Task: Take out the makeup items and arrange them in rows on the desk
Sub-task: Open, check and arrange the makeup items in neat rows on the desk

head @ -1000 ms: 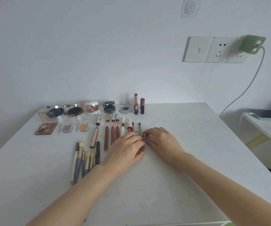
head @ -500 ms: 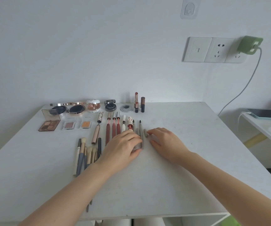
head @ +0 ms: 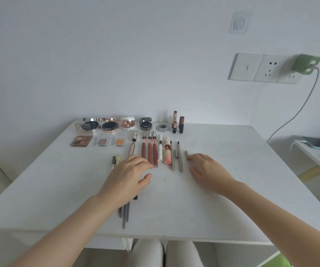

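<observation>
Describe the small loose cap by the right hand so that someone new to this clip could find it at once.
Start at the white desk and find the row of slim pens and lip tubes lying lengthwise. At that row's right end, just past the two long grey pencils, lies a short grey cylindrical cap. It is far shorter than its neighbours, and the right hand touches it with its fingertips.

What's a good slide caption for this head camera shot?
Left hand and right hand rest open on the white desk beside rows of compacts, eyeshadows, lip pencils and brushes.
</observation>
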